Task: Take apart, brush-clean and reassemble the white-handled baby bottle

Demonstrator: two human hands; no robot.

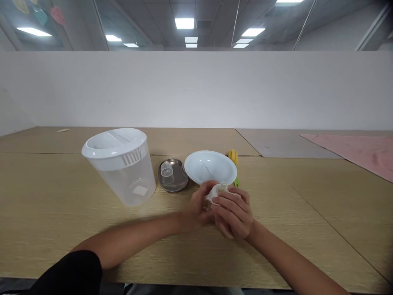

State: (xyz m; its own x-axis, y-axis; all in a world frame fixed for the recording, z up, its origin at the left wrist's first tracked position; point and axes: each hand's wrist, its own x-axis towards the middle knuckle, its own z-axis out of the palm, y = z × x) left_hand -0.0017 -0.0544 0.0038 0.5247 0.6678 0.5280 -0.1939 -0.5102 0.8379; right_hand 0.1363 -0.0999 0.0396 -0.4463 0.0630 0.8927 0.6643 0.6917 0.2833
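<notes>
A small white bottle (212, 195) with a pale ribbed neck is held between both hands, just in front of the white bowl (196, 167). My left hand (199, 205) grips it from the left side. The fingers of my right hand (235, 211) wrap over its right side and cover much of it. Inside the bowl lies a thin clear rod. Left of the bowl, a steel kidney-shaped tray (179, 183) holds a small clear plastic cup (167, 169).
A tall translucent bucket with a white lid (123, 176) stands at the left. Behind the bowl is a yellow object (233, 156), with a green piece (236, 182) at the bowl's right. A pink cloth (365, 151) lies at the far right, before a white wall.
</notes>
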